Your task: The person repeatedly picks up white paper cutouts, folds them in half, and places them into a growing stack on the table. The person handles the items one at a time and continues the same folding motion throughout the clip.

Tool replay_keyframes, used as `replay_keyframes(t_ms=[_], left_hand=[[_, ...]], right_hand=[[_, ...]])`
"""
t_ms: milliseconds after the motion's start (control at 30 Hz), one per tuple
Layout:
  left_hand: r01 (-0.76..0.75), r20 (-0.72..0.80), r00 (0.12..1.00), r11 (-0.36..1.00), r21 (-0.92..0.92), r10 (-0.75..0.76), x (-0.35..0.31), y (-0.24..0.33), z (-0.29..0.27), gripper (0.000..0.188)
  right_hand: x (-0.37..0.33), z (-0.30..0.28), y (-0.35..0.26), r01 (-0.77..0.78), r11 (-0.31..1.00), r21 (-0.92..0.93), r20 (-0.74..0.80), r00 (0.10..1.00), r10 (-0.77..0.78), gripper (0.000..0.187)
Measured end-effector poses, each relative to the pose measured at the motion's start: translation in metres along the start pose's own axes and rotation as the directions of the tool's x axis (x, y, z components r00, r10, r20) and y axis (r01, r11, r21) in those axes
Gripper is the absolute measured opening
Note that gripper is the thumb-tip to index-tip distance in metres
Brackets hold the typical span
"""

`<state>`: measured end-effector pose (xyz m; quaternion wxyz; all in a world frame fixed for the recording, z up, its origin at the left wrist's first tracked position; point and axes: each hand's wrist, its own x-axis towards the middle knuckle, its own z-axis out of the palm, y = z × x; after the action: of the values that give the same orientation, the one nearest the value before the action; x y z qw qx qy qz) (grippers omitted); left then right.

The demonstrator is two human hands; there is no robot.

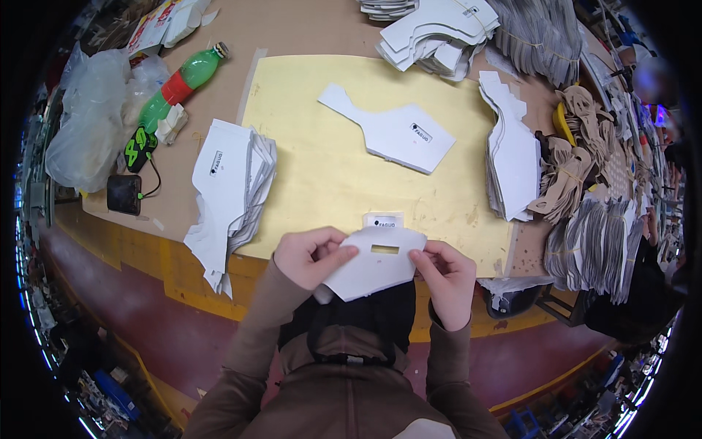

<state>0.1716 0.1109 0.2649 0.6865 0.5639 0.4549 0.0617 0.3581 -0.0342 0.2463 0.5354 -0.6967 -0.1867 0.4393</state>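
Right now the person has a white cut piece [373, 272] up between both hands, over the near edge of the desk [300, 29]. The left hand [307, 257] has hold of its left end, thumb flat on the upper face and the other fingers curled; the right hand [447, 278] pinches the right end, thumb on top and fingers bent close by. Neither is spread wide, and the piece fills the gap between them. Its long axis runs side to side, roughly along the desk's near edge, with the left end dipping a little toward the person; a narrow slot [385, 249] in it points the same way. Just past the piece's far edge, a small printed label [384, 219] shows on the yellow sheet [307, 197]; whether the two touch, I cannot tell. Farther out, toward the sheet's far edge, another white piece [402, 135] lies obliquely, its slim arm aimed at the far left corner and its broad end toward the right. A stack of white pieces [219, 175] straddles the sheet's left edge, lengthwise toward the person, and a second stack [512, 168] stretches along its right edge.
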Motion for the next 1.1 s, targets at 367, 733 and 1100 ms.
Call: replay_keyframes(t_ms=[367,733,1100], left_hand=[[-0.066,-0.025,0.997,0.974,0.214,0.073,0.037,0.009,0.006,0.021],[-0.087,-0.115,0.985,0.944,0.317,0.130,0.034,0.010,0.010,0.027],[-0.125,-0.090,0.981,0.920,0.371,0.170,0.037,0.004,0.010,0.019]], right_hand=[[0.029,0.004,-0.008,0.029,0.983,-0.183,-0.054,0.998,-0.040,0.014],[0.034,0.007,-0.004,0.094,0.951,-0.295,-0.070,0.990,-0.120,0.015],[0.035,0.008,-0.005,0.081,0.947,-0.312,-0.084,0.990,-0.112,0.014]])
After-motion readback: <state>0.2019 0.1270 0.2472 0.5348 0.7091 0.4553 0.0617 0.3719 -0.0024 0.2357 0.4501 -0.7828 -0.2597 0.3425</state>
